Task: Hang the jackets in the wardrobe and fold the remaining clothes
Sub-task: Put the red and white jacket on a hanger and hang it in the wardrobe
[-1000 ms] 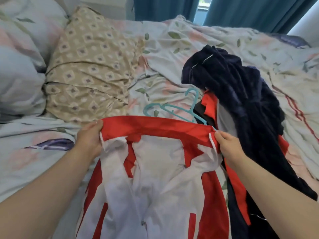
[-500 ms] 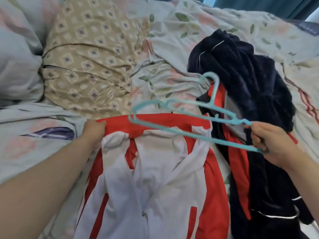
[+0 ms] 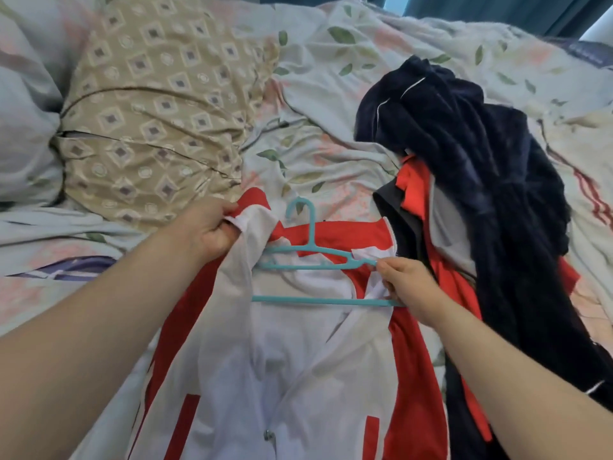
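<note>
On the bed, left hand grips the jacket collar; right hand holds the hanger.

The jacket was white with red panels and a red collar. On it lay a turquoise hanger. At two o'clock sat a navy garment with thin white piping. The pillow at ten o'clock was beige with a diamond pattern. The bedsheet was pale with green leaves and pink blotches.
</note>
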Demonstrator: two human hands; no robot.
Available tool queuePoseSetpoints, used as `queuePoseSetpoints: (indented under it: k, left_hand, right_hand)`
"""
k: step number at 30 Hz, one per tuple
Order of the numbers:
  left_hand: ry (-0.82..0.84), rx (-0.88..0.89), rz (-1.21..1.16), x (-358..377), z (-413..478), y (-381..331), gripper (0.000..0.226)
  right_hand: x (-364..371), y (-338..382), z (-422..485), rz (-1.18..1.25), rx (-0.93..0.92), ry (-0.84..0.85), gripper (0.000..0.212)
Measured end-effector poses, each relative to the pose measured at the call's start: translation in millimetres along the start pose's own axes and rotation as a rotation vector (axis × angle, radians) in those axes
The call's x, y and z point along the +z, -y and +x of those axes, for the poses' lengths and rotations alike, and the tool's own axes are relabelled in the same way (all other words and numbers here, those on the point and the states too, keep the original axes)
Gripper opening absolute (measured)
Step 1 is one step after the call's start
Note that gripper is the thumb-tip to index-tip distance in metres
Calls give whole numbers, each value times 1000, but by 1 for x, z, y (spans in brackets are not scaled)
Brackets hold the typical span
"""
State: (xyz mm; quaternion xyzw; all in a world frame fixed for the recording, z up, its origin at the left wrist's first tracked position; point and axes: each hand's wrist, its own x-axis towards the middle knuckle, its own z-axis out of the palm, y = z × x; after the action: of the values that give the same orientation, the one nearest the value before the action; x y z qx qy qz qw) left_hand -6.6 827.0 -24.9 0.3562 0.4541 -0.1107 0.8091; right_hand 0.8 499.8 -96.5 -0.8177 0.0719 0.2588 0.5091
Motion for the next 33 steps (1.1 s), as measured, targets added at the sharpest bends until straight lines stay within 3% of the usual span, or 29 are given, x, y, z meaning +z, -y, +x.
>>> queuePoseSetpoints:
  k: [5, 7, 9, 11, 12, 13, 15, 18, 21, 25, 29, 33]
  left_hand:
    - [-131, 146, 38, 0, 34, 30, 29]
    - [-304, 321, 390, -15, 41, 50, 34]
    - [-464, 763, 954, -36, 40, 74, 40]
    - [-192, 1337, 1378, -50, 26, 105, 28]
    - [-2, 1519, 1571, -55, 22, 124, 25]
    - [135, 1577, 1734, -58, 22, 143, 25]
    - [248, 1410, 1887, -52, 26, 172, 36]
    - [255, 1006, 1926, -45, 42, 183, 47]
    - [316, 1036, 1950, -50, 52, 174, 47]
    - [255, 1138, 1926, -45, 56, 171, 48]
    - [295, 1264, 1880, -23, 55, 187, 41]
    - [292, 1117, 1829, -27, 51, 201, 43]
  right_hand:
    - [34, -13, 16, -95, 25, -64, 34]
    - [28, -26, 18, -169, 10, -262, 37]
    - [17, -38, 19, -270, 22, -496, 28]
    - [10, -48, 21, -285, 92, -533, 24]
    - [11, -53, 23, -261, 116, -474, 31]
    - [13, -55, 24, -234, 124, -413, 42]
    - [18, -54, 27, -150, 142, -371, 51]
    - [16, -54, 29, 51, 170, -446, 44]
    - [-6, -51, 15, 167, 160, -520, 34]
    - [-50, -33, -11, 278, 155, -576, 17]
    - [-39, 8, -11, 237, 76, -320, 15]
    - [28, 39, 13, 137, 10, -114, 18]
